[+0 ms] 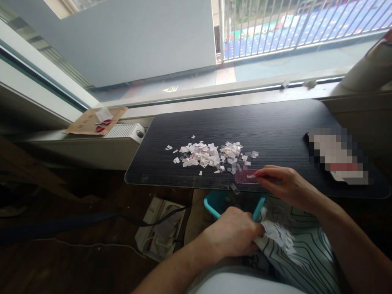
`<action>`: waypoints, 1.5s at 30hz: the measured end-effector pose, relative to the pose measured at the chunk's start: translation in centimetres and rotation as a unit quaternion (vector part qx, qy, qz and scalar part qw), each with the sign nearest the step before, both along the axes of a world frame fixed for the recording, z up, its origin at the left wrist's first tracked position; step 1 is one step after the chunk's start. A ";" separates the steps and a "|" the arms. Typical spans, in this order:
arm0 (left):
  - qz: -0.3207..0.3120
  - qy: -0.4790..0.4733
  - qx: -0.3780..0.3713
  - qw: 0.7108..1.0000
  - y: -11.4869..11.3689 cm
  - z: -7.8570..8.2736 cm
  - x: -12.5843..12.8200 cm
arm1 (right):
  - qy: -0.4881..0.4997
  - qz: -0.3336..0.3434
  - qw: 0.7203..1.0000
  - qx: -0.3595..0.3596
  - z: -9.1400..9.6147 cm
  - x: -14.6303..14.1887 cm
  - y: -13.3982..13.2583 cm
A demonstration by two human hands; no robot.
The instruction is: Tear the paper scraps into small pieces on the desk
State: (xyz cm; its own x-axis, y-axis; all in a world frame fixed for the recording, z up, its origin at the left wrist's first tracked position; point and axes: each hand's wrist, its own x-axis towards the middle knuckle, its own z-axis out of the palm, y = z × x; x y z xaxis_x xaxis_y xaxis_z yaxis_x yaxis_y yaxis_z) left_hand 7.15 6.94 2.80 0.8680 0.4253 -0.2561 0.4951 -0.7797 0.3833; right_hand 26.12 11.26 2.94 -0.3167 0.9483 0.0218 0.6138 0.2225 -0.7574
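My right hand is closed in a pinch at the table's near edge, with a small pale piece at its fingertips. Directly under the fingertips lies a see-through pink oval dish. A heap of small white and clear cut pieces is spread beyond it. Below the table, my left hand is closed on a white cloth with dark wavy lines; its fingertips are partly hidden. White scraps rest in the cloth. Next to the left hand stands a teal bin, its inside mostly dark.
The dark table stands against a window. A blurred-out object lies at its right. On the left ledge are a brown envelope and red-handled scissors. An open pale box and a cable are on the floor.
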 end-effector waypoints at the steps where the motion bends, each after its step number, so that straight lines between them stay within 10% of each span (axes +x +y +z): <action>1: 0.001 -0.001 0.000 1.000 0.0 0.0 0.0 | 0.002 0.005 1.000 -0.004 0.0 0.0 -0.1; 14: 0.001 0.007 -0.010 1.000 0.1 0.1 0.0 | 0.018 0.039 0.999 -0.022 -0.2 -0.4 0.1; 21: 0.005 0.002 0.005 1.000 0.0 -0.1 0.0 | -0.015 -0.050 0.997 0.065 -0.7 0.1 1.8; 45: 0.006 -0.004 0.001 1.000 0.0 -0.2 0.0 | 0.000 -0.006 1.000 -0.017 -0.4 0.0 0.9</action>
State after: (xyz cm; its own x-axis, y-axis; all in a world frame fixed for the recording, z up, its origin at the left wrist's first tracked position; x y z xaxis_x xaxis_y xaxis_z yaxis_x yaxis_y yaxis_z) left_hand 7.17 6.90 2.56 0.8651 0.4360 -0.2479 0.5010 -0.7742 0.3868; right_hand 26.10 12.17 2.53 -0.3047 0.9524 -0.0096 0.6158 0.1893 -0.7649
